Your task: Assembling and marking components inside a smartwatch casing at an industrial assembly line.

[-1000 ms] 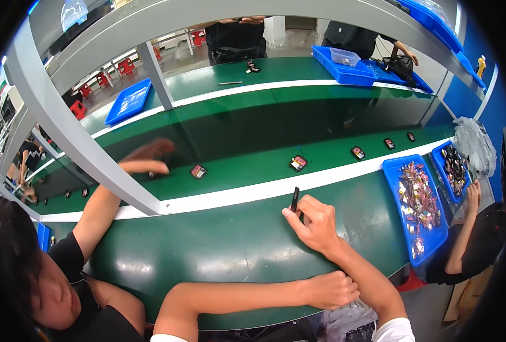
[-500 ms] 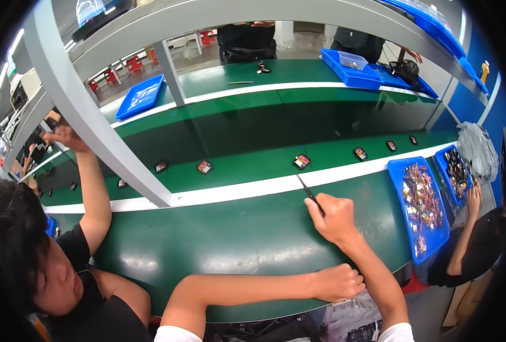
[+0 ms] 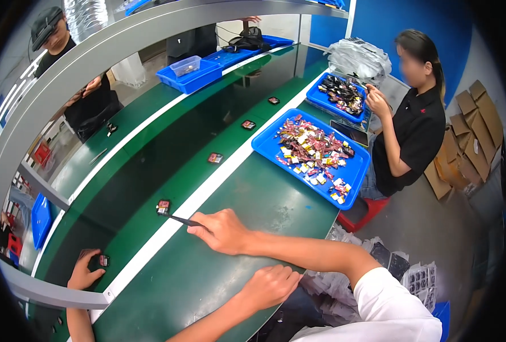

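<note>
My right hand [image 3: 221, 231] is closed around slim black tweezers [image 3: 180, 220] pointing left over the white rail. Their tips reach a small black module with a reddish label [image 3: 163, 206] on the green belt; whether they grip it, I cannot tell. My left hand [image 3: 271, 286] rests in a loose fist at the near edge of the green worktop [image 3: 253, 225], below my right forearm. Its curled fingers hide whatever may be inside. Farther up the belt lie more such modules [image 3: 215, 157], spaced apart.
At right stand a blue tray [image 3: 352, 202] of pink and white parts and another blue tray [image 3: 315, 102] of black parts. A co-worker [image 3: 409, 125] sits beside them. Another person's hand [image 3: 84, 271] reaches beside a module at lower left. A grey metal frame [image 3: 65, 299] crosses the left side.
The view has swung right, bringing the trays and seated co-worker nearer the middle. The tweezers' tips have moved from the white rail to a module on the belt. My left hand stays closed.
</note>
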Demonstrator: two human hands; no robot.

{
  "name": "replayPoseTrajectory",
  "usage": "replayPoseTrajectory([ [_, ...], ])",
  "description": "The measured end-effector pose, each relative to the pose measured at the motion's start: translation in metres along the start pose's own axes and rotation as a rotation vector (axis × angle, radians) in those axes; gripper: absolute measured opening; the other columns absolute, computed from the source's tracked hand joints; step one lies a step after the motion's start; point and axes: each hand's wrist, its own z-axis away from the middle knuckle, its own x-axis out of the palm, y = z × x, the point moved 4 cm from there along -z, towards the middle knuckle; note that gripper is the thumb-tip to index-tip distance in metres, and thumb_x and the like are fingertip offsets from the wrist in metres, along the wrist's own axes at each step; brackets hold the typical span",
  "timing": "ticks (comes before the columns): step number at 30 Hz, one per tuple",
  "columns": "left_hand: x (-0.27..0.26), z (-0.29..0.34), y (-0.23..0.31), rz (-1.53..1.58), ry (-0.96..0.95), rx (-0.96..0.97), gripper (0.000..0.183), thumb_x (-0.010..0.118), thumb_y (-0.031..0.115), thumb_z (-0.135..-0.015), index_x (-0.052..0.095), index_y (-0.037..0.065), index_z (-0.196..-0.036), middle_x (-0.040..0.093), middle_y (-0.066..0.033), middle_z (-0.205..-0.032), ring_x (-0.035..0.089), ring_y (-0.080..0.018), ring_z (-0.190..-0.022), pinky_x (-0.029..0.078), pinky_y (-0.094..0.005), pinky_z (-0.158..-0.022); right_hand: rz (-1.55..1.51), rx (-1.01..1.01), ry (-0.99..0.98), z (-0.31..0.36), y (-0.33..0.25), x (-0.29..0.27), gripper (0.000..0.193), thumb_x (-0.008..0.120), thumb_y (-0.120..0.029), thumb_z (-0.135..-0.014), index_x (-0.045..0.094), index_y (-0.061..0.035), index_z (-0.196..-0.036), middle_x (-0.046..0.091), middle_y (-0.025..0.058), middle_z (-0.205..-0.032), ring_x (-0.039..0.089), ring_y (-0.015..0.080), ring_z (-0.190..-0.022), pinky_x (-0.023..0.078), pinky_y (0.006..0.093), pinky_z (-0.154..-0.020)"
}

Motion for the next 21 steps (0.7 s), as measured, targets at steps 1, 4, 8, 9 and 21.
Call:
replayPoseTrajectory([
  [1, 0.000, -0.001, 0.001, 0.007, -0.005, 0.009, 0.034, 0.077, 0.018, -0.086, 0.052, 0.010, -0.065, 0.047, -0.0022, -0.060, 0.056, -0.0193, -0.055, 0.048, -0.0345, -0.052, -0.015, 0.058, -0.022, 0.002, 0.000, 0.001, 0.019, 0.064, -0.025, -0.102, 0.064, -0.0064, -0.099, 0.062, 0.0099, -0.061, 0.061, 0.0336, -0.051, 0.045, 0.0426, -0.049],
  [4, -0.001, -0.001, 0.002, 0.017, -0.014, 0.007, 0.035, 0.077, 0.018, -0.086, 0.051, 0.010, -0.065, 0.047, -0.0023, -0.059, 0.055, -0.0197, -0.053, 0.047, -0.0343, -0.051, -0.070, 0.117, -0.045, 0.004, -0.003, 0.004, 0.021, 0.059, -0.025, -0.104, 0.057, -0.0048, -0.102, 0.062, 0.0127, -0.060, 0.060, 0.0377, -0.053, 0.041, 0.0473, -0.049],
  [8, -0.002, 0.001, 0.001, 0.019, -0.005, 0.013, 0.034, 0.077, 0.018, -0.086, 0.052, 0.010, -0.065, 0.047, -0.0027, -0.059, 0.054, -0.0201, -0.053, 0.046, -0.0345, -0.051, -0.068, 0.099, 0.037, 0.004, -0.012, 0.004, 0.016, 0.065, -0.024, -0.101, 0.064, -0.0085, -0.097, 0.058, 0.0051, -0.056, 0.058, 0.0284, -0.048, 0.042, 0.0411, -0.049],
  [9, -0.002, 0.001, 0.001, 0.019, -0.006, 0.017, 0.034, 0.077, 0.017, -0.086, 0.052, 0.009, -0.065, 0.048, -0.0029, -0.059, 0.054, -0.0202, -0.052, 0.046, -0.0348, -0.051, -0.036, 0.037, 0.048, 0.002, -0.015, 0.000, 0.015, 0.067, -0.023, -0.098, 0.065, -0.0087, -0.092, 0.058, 0.0030, -0.056, 0.055, 0.0265, -0.046, 0.042, 0.0387, -0.050],
  [21, -0.004, 0.002, 0.001, 0.012, -0.026, 0.008, 0.034, 0.076, 0.017, -0.087, 0.051, 0.009, -0.067, 0.047, -0.0028, -0.064, 0.055, -0.0195, -0.056, 0.047, -0.0339, -0.052, 0.015, -0.029, 0.203, -0.003, -0.018, -0.013, 0.008, 0.080, -0.017, -0.085, 0.077, -0.0091, -0.084, 0.051, -0.0020, -0.062, 0.049, 0.0146, -0.055, 0.039, 0.0322, -0.068],
])
